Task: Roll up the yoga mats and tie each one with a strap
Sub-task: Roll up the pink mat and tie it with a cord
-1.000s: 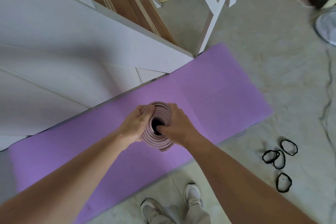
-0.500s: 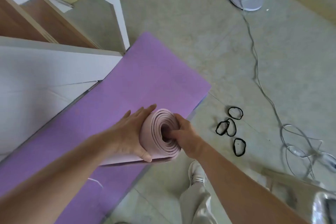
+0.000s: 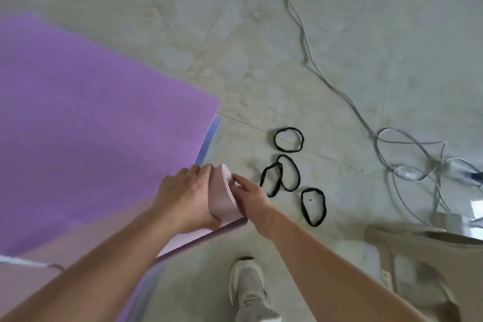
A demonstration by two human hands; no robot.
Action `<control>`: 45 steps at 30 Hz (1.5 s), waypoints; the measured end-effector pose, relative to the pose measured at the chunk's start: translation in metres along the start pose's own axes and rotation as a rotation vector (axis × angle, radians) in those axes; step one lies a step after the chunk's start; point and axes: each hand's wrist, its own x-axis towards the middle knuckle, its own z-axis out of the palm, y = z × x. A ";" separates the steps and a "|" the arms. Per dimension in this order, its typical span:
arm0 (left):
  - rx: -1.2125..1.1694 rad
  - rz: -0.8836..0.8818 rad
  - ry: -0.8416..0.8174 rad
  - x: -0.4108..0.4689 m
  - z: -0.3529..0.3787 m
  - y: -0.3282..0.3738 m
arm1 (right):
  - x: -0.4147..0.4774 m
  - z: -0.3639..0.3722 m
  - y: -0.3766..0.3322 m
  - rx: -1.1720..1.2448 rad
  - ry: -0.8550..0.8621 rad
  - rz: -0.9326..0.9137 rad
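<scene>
Because the pink roll [image 3: 222, 201] might spring open, the person is curling the left hand [image 3: 183, 198] round it at the edge of the purple mat [image 3: 91, 112] and pinching its end with the right hand [image 3: 252, 197], near the black straps [image 3: 288, 139].

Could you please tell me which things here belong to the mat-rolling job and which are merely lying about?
For the job: pink mat roll, held by left hand and right hand; flat purple mat; blue mat under it; four black strap loops.
Lying about: grey cable; beige furniture frame.
</scene>
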 end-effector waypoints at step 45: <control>-0.662 -0.401 1.202 -0.261 -0.160 -0.217 | -0.192 0.324 -0.246 -0.552 -0.444 -1.589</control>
